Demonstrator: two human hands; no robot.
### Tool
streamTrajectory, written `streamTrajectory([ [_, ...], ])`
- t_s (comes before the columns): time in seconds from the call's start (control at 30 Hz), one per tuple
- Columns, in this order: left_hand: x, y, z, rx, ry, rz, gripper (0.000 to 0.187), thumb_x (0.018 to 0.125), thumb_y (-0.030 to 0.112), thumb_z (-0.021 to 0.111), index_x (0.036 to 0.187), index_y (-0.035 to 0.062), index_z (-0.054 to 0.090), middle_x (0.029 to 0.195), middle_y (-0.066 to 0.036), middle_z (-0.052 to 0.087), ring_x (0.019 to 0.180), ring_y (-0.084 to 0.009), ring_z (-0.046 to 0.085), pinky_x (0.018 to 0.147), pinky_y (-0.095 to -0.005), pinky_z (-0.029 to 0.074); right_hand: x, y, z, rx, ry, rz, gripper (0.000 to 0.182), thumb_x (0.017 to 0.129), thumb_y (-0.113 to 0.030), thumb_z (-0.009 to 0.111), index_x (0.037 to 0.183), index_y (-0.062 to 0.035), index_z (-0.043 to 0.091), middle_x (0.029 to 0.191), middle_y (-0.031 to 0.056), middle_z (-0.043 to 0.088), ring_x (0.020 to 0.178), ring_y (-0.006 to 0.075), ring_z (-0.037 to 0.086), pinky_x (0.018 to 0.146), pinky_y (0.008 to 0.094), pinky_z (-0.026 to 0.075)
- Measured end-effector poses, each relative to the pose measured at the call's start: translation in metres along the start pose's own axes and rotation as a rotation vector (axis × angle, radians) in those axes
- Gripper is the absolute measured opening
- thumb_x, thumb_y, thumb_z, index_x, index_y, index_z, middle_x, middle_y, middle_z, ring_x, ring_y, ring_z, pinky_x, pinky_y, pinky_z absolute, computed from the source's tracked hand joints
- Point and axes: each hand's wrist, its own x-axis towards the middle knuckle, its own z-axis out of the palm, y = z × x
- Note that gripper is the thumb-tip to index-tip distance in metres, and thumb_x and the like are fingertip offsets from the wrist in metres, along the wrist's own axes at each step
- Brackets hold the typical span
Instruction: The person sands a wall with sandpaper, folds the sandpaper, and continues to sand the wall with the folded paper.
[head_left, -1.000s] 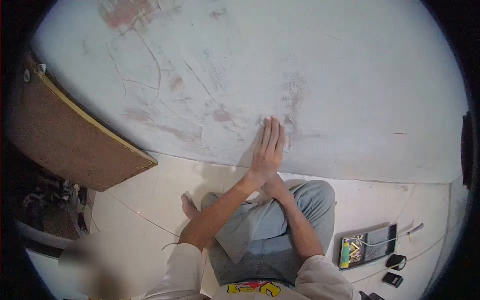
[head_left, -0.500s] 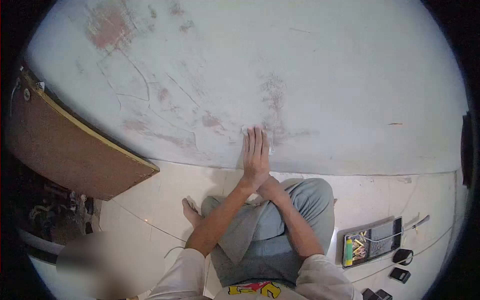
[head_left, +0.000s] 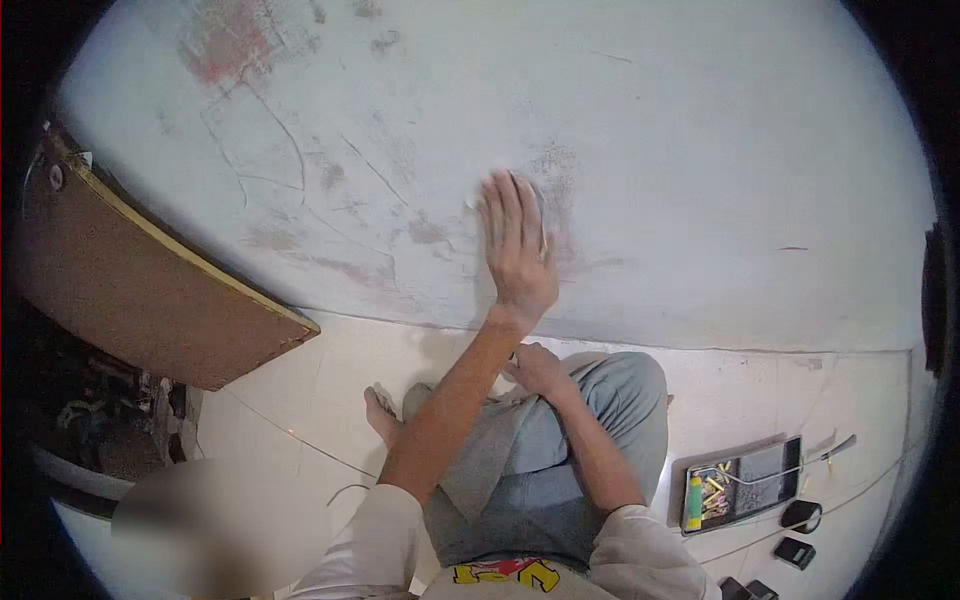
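My left hand (head_left: pixel 518 240) lies against the pale, patchy wall (head_left: pixel 690 170), fingers stretched upward. A thin sheet (head_left: pixel 544 222) is pressed under it, its edge showing beside the fingers; its material is unclear. Lower down, my right hand (head_left: pixel 540 370) rests near my lap with its fingers curled. A small dark spot shows at its fingertips, but what it holds, if anything, is too small to name. Reddish and grey scuffs and thin cracks mark the wall around and left of my left hand.
A brown board (head_left: pixel 160 270) with a yellow edge leans at the left. On the tiled floor (head_left: pixel 740 395) at the right lies a black tray (head_left: pixel 740 520) with small items and a green-yellow tube. Small black objects (head_left: pixel 795 552) and a cable lie beside it.
My left hand has slid up the wall with the sheet beneath it, away from my right hand. My right hand has stayed low near my lap.
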Motion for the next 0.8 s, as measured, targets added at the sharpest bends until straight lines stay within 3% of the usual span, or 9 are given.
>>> streamTrajectory([
  [0.13, -0.099, -0.025, 0.025, 0.137, -0.374, 0.129, 0.059, 0.086, 0.013, 0.050, 0.139, -0.0066, 0.032, 0.147, -0.029, 0.022, 0.137, -0.0467, 0.019, 0.111, -0.0574, 0.015, -0.001, 0.004, 0.003, -0.048, 0.004, -0.009, 0.033, 0.090, -0.032, 0.054, 0.099, -0.0010, 0.059, 0.087, 0.0225, 0.065, 0.086, 0.0391, 0.063, 0.075, 0.0483, 0.050],
  [0.23, -0.080, -0.018, 0.010, 0.102, -0.347, 0.070, 0.060, 0.079, 0.005, 0.050, 0.137, -0.0064, 0.038, 0.146, -0.025, 0.031, 0.134, -0.0433, 0.030, 0.110, -0.0559, 0.021, 0.003, 0.003, 0.000, -0.048, -0.084, 0.055, 0.033, 0.090, -0.032, 0.054, 0.097, -0.0001, 0.059, 0.089, 0.0224, 0.065, 0.087, 0.0385, 0.063, 0.073, 0.0476, 0.051],
  [0.3, -0.034, -0.010, 0.005, 0.089, -0.166, 0.057, 0.059, 0.079, 0.002, 0.048, 0.136, -0.0065, 0.039, 0.146, -0.024, 0.031, 0.135, -0.0423, 0.029, 0.110, -0.0548, 0.019, -0.001, -0.001, 0.000, -0.066, -0.024, 0.034, 0.035, 0.090, -0.034, 0.053, 0.098, 0.0000, 0.059, 0.090, 0.0215, 0.065, 0.088, 0.0382, 0.063, 0.073, 0.0477, 0.051],
  [0.37, 0.023, 0.001, -0.009, 0.086, -0.065, 0.115, 0.053, 0.092, 0.009, 0.042, 0.141, -0.0049, 0.030, 0.149, -0.025, 0.023, 0.139, -0.0426, 0.017, 0.112, -0.0544, 0.014, -0.001, -0.004, 0.000, -0.066, -0.035, 0.044, 0.035, 0.090, -0.034, 0.053, 0.099, -0.0004, 0.058, 0.090, 0.0214, 0.065, 0.088, 0.0382, 0.063, 0.074, 0.0481, 0.051],
  [0.47, 0.055, 0.003, -0.017, 0.089, 0.001, 0.146, 0.050, 0.095, 0.010, 0.038, 0.141, -0.0059, 0.029, 0.149, -0.026, 0.021, 0.140, -0.0423, 0.013, 0.112, -0.0544, 0.013, 0.001, 0.000, 0.004, -0.059, -0.065, 0.057, 0.036, 0.090, -0.035, 0.053, 0.101, -0.0013, 0.057, 0.090, 0.0215, 0.064, 0.089, 0.0382, 0.063, 0.076, 0.0488, 0.050],
  [0.53, 0.030, -0.005, -0.006, 0.101, 0.014, 0.174, 0.050, 0.094, 0.010, 0.039, 0.140, -0.0066, 0.030, 0.148, -0.026, 0.023, 0.140, -0.0426, 0.014, 0.112, -0.0546, 0.013, 0.000, 0.001, 0.004, -0.075, -0.032, 0.058, 0.035, 0.089, -0.035, 0.054, 0.101, -0.0018, 0.058, 0.090, 0.0214, 0.064, 0.089, 0.0384, 0.062, 0.076, 0.0483, 0.050],
  [0.67, -0.087, -0.027, 0.014, 0.113, -0.332, 0.105, 0.053, 0.088, 0.004, 0.046, 0.138, -0.0092, 0.034, 0.147, -0.028, 0.024, 0.138, -0.0442, 0.019, 0.112, -0.0557, 0.014, 0.000, 0.004, 0.005, -0.117, -0.015, 0.013, 0.034, 0.089, -0.033, 0.055, 0.101, -0.0017, 0.058, 0.090, 0.0213, 0.064, 0.089, 0.0385, 0.063, 0.076, 0.0478, 0.050],
  [0.73, -0.101, -0.025, 0.011, 0.126, -0.398, 0.087, 0.053, 0.088, 0.005, 0.046, 0.138, -0.0089, 0.034, 0.147, -0.028, 0.024, 0.138, -0.0447, 0.019, 0.111, -0.0560, 0.014, 0.003, 0.005, 0.004, -0.095, -0.181, 0.101, 0.034, 0.088, -0.032, 0.055, 0.101, -0.0010, 0.057, 0.092, 0.0218, 0.064, 0.090, 0.0387, 0.062, 0.077, 0.0475, 0.050],
  [0.8, -0.095, -0.024, 0.011, 0.141, -0.465, 0.058, 0.054, 0.088, 0.005, 0.046, 0.138, -0.0086, 0.034, 0.147, -0.028, 0.024, 0.137, -0.0451, 0.020, 0.111, -0.0562, 0.015, 0.002, 0.004, 0.004, -0.108, -0.145, 0.096, 0.034, 0.088, -0.032, 0.055, 0.101, -0.0008, 0.058, 0.093, 0.0220, 0.064, 0.091, 0.0382, 0.062, 0.077, 0.0475, 0.050],
])
